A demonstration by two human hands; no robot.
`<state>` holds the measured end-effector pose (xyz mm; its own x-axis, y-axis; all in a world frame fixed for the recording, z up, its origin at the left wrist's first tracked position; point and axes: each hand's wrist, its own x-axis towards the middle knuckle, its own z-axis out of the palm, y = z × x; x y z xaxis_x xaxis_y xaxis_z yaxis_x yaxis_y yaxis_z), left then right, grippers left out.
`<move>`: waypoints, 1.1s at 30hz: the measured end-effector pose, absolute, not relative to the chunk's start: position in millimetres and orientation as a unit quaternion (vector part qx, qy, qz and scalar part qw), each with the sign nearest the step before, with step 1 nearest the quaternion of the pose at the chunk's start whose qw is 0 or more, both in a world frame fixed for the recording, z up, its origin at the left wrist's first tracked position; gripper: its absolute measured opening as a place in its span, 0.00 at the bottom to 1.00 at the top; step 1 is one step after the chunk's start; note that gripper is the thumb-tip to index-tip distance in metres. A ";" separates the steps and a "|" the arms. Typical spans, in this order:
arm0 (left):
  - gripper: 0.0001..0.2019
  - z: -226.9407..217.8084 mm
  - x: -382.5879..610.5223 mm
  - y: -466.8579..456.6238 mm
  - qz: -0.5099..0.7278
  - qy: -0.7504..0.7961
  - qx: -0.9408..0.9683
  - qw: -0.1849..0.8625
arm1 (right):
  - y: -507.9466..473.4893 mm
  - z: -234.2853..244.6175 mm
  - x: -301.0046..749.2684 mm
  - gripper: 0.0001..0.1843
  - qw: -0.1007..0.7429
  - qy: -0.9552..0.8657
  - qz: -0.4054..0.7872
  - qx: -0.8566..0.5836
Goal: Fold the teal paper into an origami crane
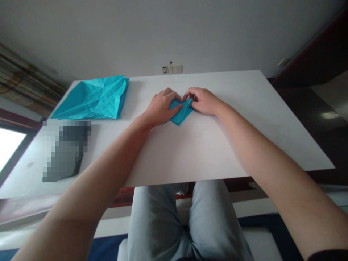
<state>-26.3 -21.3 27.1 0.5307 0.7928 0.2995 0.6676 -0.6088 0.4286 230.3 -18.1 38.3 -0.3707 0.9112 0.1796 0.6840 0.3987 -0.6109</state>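
Daylight floods the window (9, 148) at the left of my view, blown out to white. The rest of the room looks soft and slightly dim. My left hand (160, 108) and right hand (203, 101) cast only faint shadows on the table (206, 152). My forearms (274, 170) stretch toward the picture's edges, and a pixelated patch (65, 150) blurs one spot.

A creased turquoise paper sheet (92, 98) lies on the white table (206, 152), near a pixel-blurred object (65, 150), below a white wall socket panel (172, 69).
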 end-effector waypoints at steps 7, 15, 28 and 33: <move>0.17 28.8 -27.5 -21.9 0.227 0.417 0.870 0.130 | -17.5 36.6 230.4 0.15 0.255 -0.795 0.225 -0.503; 0.17 28.1 -26.7 -21.8 0.228 0.420 0.869 0.127 | -16.3 34.9 232.3 0.14 0.251 -0.798 0.227 -0.499; 0.17 27.6 -28.4 -20.1 0.228 0.413 0.872 0.130 | -15.4 32.6 230.8 0.17 0.251 -0.799 0.224 -0.498; 0.17 28.4 -28.0 -21.0 0.227 0.415 0.872 0.130 | -15.2 32.2 231.6 0.17 0.251 -0.802 0.222 -0.494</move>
<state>-28.0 -21.0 28.4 0.5532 0.7820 0.2871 0.6637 -0.6221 0.4154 231.6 -15.2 32.2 -0.3848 0.9045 0.1836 0.6816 0.4127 -0.6043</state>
